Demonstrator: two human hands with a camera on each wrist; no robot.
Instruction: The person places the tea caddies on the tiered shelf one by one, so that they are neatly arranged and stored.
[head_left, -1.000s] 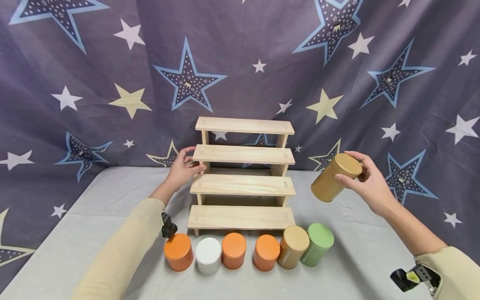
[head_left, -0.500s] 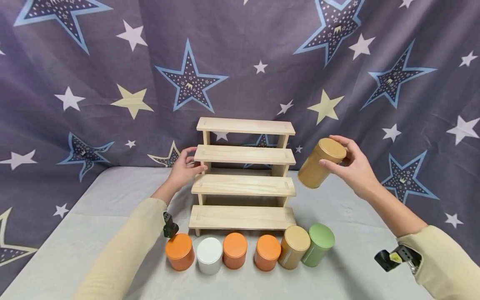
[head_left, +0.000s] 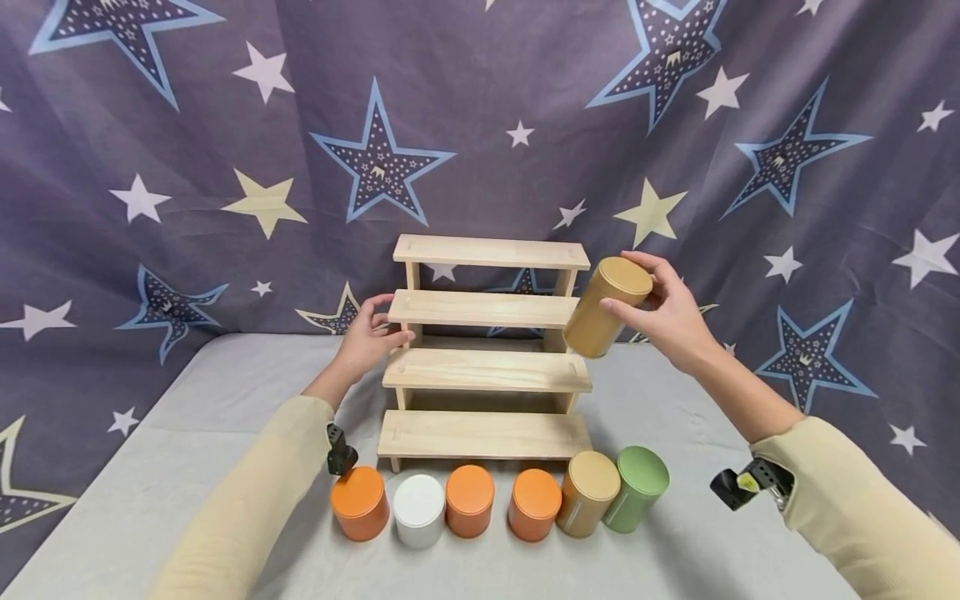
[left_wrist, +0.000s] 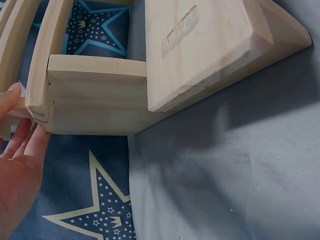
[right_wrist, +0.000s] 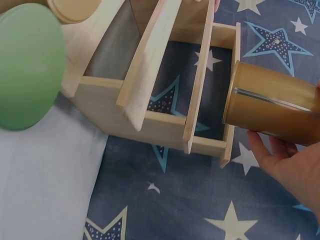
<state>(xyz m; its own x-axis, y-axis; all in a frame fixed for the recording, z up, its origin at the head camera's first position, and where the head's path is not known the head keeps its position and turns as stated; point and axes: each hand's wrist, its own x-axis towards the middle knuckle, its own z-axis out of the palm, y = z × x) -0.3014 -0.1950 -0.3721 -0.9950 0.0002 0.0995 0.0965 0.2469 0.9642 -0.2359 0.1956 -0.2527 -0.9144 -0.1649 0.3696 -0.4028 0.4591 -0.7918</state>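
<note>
A four-tier wooden display stand (head_left: 487, 369) rises in the middle of the table. My left hand (head_left: 365, 340) grips its left side near the second tier from the top, thumb and fingers about the wood in the left wrist view. A tall gold canister (head_left: 602, 312), lid up and tilted, is in my right hand (head_left: 663, 310), held between thumb and fingers. It hangs in the air by the stand's right end, level with the second and third tiers. In the right wrist view the gold canister (right_wrist: 275, 102) is beside the top tier; whether it touches cannot be told.
In front of the stand are three short orange canisters (head_left: 360, 504), a white one (head_left: 418, 512), a tall gold-tan one (head_left: 588, 496) and a green one (head_left: 636, 492). A star-patterned curtain (head_left: 465, 50) hangs behind the grey-covered table (head_left: 187, 450).
My right hand has carried the gold canister leftward and upward, from well right of the stand to its right end. The left hand keeps its place on the stand.
</note>
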